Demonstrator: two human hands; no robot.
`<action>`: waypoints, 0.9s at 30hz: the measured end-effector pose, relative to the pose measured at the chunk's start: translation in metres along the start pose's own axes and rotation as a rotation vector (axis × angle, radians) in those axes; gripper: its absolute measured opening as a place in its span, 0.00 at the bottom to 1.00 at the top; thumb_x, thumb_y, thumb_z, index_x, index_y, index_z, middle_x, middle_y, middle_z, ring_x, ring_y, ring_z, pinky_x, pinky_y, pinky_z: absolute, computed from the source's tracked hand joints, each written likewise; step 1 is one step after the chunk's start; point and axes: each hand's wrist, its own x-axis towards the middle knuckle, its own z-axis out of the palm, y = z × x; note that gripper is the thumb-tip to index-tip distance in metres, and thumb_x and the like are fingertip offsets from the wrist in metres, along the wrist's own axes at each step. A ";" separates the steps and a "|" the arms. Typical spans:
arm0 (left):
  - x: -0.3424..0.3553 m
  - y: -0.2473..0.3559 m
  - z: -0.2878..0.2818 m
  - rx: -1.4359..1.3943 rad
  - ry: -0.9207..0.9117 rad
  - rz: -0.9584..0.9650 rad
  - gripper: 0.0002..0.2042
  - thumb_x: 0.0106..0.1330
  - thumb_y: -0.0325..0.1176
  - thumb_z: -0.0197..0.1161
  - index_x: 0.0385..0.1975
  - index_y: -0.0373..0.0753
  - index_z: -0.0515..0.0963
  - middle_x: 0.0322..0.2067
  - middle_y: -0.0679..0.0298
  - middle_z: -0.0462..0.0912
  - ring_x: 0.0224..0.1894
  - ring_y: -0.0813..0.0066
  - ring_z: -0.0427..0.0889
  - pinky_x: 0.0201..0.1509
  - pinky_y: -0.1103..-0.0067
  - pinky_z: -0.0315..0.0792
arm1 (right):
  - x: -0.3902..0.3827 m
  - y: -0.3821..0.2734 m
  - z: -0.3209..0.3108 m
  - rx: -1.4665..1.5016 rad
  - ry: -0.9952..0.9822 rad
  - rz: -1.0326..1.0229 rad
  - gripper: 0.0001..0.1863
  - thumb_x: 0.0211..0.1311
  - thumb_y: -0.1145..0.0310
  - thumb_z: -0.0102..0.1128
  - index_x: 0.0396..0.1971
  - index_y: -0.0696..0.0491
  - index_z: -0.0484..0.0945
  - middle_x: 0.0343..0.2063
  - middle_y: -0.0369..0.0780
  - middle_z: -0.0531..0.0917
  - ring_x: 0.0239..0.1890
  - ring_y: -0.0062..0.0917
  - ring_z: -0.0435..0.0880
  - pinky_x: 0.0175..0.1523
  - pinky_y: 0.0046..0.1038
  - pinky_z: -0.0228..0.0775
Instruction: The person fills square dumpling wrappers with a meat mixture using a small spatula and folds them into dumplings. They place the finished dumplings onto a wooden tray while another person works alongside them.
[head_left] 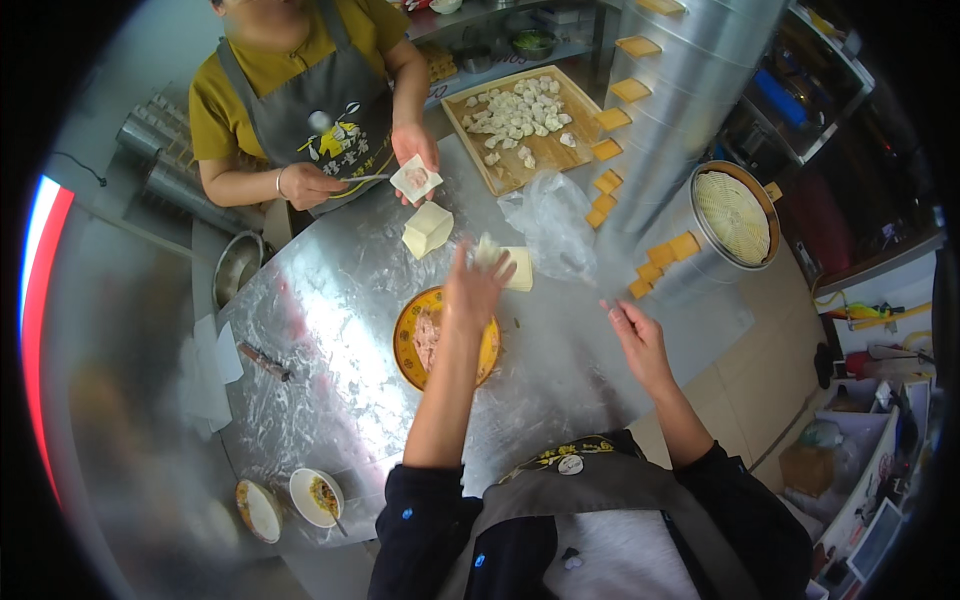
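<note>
My left hand (474, 295) reaches past the bowl with its fingers apart, blurred by motion. A pale wonton (488, 252) is at its fingertips, also smeared; whether it still rests on them is unclear. My right hand (642, 347) is closed around a thin stick-like tool, mostly hidden and pointing to the far left. Below my left forearm, a yellow patterned bowl (489, 352) holds pink minced filling (427, 335). Square wrappers (519, 270) lie stacked just beyond my left hand. A second wrapper stack (428, 230) sits farther off to the left.
Opposite me, a co-worker holds a filled wrapper (415, 178) and a thin tool (364, 178). A wooden tray (505, 182) carries many wontons at the back. Beside it lies a clear plastic bag (552, 222). Tall metal steamers (680, 110) stand right; two small bowls (316, 497) sit near left.
</note>
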 end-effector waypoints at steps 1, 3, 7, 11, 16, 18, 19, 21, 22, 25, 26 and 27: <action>0.019 0.016 0.003 0.046 -0.005 0.087 0.26 0.68 0.40 0.45 0.63 0.41 0.49 0.63 0.47 0.44 0.63 0.46 0.52 0.62 0.57 0.58 | 0.008 0.007 0.004 -0.019 -0.009 0.031 0.11 0.60 0.69 0.54 0.39 0.60 0.75 0.28 0.36 0.81 0.26 0.14 0.73 0.33 0.17 0.66; 0.034 0.037 -0.010 0.136 -0.028 0.185 0.29 0.67 0.42 0.47 0.65 0.44 0.46 0.65 0.46 0.38 0.65 0.45 0.48 0.62 0.57 0.57 | 0.031 0.032 0.025 -0.007 0.000 -0.028 0.10 0.59 0.69 0.56 0.36 0.60 0.74 0.25 0.36 0.80 0.25 0.16 0.75 0.32 0.20 0.67; 0.018 0.035 -0.059 0.242 -0.026 0.203 0.27 0.65 0.41 0.51 0.60 0.38 0.54 0.61 0.45 0.49 0.63 0.48 0.55 0.62 0.61 0.59 | 0.099 0.105 0.099 -0.232 -0.048 -0.206 0.12 0.51 0.67 0.60 0.33 0.59 0.74 0.20 0.42 0.79 0.24 0.32 0.79 0.30 0.30 0.68; -0.038 0.029 -0.089 0.204 0.090 0.220 0.18 0.64 0.38 0.52 0.48 0.31 0.68 0.48 0.47 0.69 0.57 0.52 0.66 0.62 0.64 0.59 | 0.146 0.113 0.141 -0.550 -0.096 -0.421 0.11 0.49 0.67 0.59 0.31 0.57 0.75 0.24 0.45 0.79 0.27 0.40 0.77 0.32 0.36 0.69; -0.100 0.028 -0.152 0.068 0.135 0.218 0.13 0.66 0.38 0.49 0.41 0.34 0.71 0.41 0.54 0.76 0.53 0.58 0.71 0.63 0.68 0.60 | 0.169 0.130 0.162 -0.607 -0.147 -0.425 0.09 0.49 0.66 0.60 0.27 0.56 0.77 0.23 0.44 0.80 0.26 0.38 0.78 0.31 0.36 0.68; -0.115 0.024 -0.164 0.000 0.131 0.201 0.13 0.66 0.36 0.48 0.41 0.34 0.71 0.43 0.54 0.76 0.55 0.59 0.70 0.62 0.69 0.60 | 0.172 0.128 0.160 -0.591 -0.163 -0.353 0.09 0.50 0.67 0.60 0.25 0.57 0.77 0.21 0.43 0.80 0.24 0.35 0.78 0.31 0.34 0.68; -0.118 0.021 -0.167 -0.010 0.136 0.198 0.13 0.67 0.36 0.48 0.42 0.34 0.71 0.45 0.54 0.76 0.55 0.59 0.70 0.63 0.69 0.60 | 0.174 0.127 0.158 -0.399 -0.191 -0.230 0.08 0.50 0.67 0.60 0.25 0.58 0.77 0.20 0.40 0.79 0.21 0.31 0.76 0.28 0.31 0.67; -0.122 0.008 -0.163 -0.025 0.143 0.187 0.14 0.67 0.37 0.47 0.43 0.33 0.71 0.47 0.53 0.75 0.56 0.58 0.68 0.63 0.68 0.59 | 0.177 0.126 0.153 -0.014 -0.235 0.019 0.08 0.52 0.69 0.60 0.24 0.58 0.77 0.17 0.36 0.77 0.16 0.22 0.73 0.22 0.25 0.63; -0.124 0.003 -0.165 -0.031 0.133 0.200 0.15 0.67 0.37 0.47 0.44 0.32 0.71 0.49 0.52 0.73 0.58 0.58 0.67 0.63 0.68 0.58 | 0.158 0.073 0.151 0.236 -0.349 0.309 0.07 0.53 0.70 0.60 0.23 0.59 0.77 0.15 0.30 0.72 0.12 0.11 0.62 0.17 0.17 0.51; -0.115 -0.011 -0.146 -0.054 0.064 0.124 0.18 0.67 0.38 0.47 0.47 0.30 0.69 0.51 0.49 0.71 0.58 0.58 0.67 0.64 0.68 0.58 | 0.137 0.038 0.130 0.429 -0.401 0.379 0.06 0.53 0.70 0.60 0.24 0.57 0.76 0.14 0.30 0.71 0.10 0.08 0.56 0.15 0.15 0.42; -0.115 -0.015 -0.141 -0.046 0.036 0.114 0.18 0.67 0.38 0.47 0.48 0.29 0.69 0.51 0.49 0.71 0.58 0.58 0.67 0.63 0.68 0.58 | 0.134 0.038 0.127 0.429 -0.363 0.359 0.06 0.50 0.70 0.60 0.23 0.57 0.76 0.14 0.29 0.69 0.10 0.09 0.55 0.15 0.17 0.43; -0.114 -0.016 -0.137 -0.034 0.005 0.110 0.18 0.67 0.38 0.47 0.48 0.29 0.69 0.51 0.49 0.71 0.58 0.58 0.67 0.63 0.68 0.58 | 0.131 0.036 0.122 0.435 -0.357 0.354 0.06 0.50 0.70 0.60 0.22 0.57 0.76 0.14 0.30 0.70 0.10 0.09 0.56 0.15 0.17 0.43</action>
